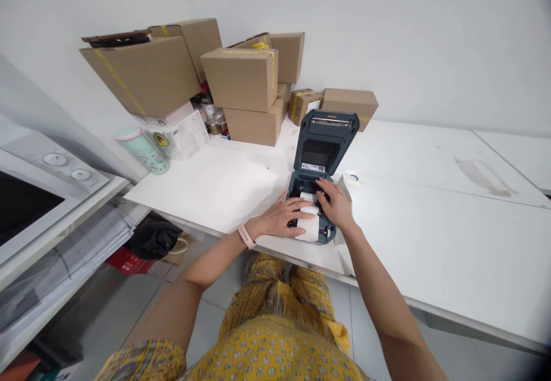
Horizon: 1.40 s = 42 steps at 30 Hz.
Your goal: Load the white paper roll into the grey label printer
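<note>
A dark grey label printer (325, 140) stands at the table's front edge with its lid raised. Inside its lower part lies a white paper roll (309, 227). My left hand (283, 216), with a pink band on the wrist, rests over the left side of the printer, its fingers spread across the white paper. My right hand (336, 202) reaches into the right side of the open printer, fingers bent near the top of the roll; the fingertips are partly hidden against the dark interior.
Cardboard boxes (241, 80) are stacked at the back left of the white table (430, 226). A mint tumbler (144, 150) stands by a white box (183, 134). A small roll (353, 178) lies behind my right hand. A microwave (51, 168) is at far left.
</note>
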Each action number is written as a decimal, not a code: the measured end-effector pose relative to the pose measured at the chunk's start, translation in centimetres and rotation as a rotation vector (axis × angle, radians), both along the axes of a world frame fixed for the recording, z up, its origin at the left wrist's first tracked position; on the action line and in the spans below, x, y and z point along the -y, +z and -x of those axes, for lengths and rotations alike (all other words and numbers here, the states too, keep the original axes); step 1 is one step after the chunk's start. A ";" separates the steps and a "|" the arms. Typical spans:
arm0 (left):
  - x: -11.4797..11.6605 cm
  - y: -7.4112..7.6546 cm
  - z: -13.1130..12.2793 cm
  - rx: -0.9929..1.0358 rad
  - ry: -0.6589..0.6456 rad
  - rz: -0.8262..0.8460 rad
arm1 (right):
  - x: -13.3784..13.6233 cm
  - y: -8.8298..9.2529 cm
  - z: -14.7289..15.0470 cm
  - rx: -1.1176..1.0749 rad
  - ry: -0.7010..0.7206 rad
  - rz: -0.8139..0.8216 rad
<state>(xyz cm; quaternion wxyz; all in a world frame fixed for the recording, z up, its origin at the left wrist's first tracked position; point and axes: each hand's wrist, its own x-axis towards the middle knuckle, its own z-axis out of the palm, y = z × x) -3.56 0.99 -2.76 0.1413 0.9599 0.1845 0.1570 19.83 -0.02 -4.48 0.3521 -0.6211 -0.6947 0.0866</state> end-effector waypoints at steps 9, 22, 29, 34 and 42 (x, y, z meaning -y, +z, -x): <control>0.1 -0.3 0.2 0.014 0.020 -0.021 | -0.2 -0.4 -0.2 -0.011 0.040 -0.034; 6.1 -1.3 0.1 0.156 0.077 -0.133 | 1.2 1.5 0.1 0.016 -0.206 -0.381; 8.2 -2.6 -0.4 0.267 0.189 -0.205 | -5.5 12.1 -2.3 -0.199 -0.231 -0.587; 9.1 -2.7 -1.1 0.293 0.242 -0.228 | -10.0 15.5 -3.3 -0.377 -0.109 -0.272; 9.3 -1.9 -2.0 0.383 0.315 -0.203 | -1.1 11.8 -0.3 -0.287 -0.053 -0.473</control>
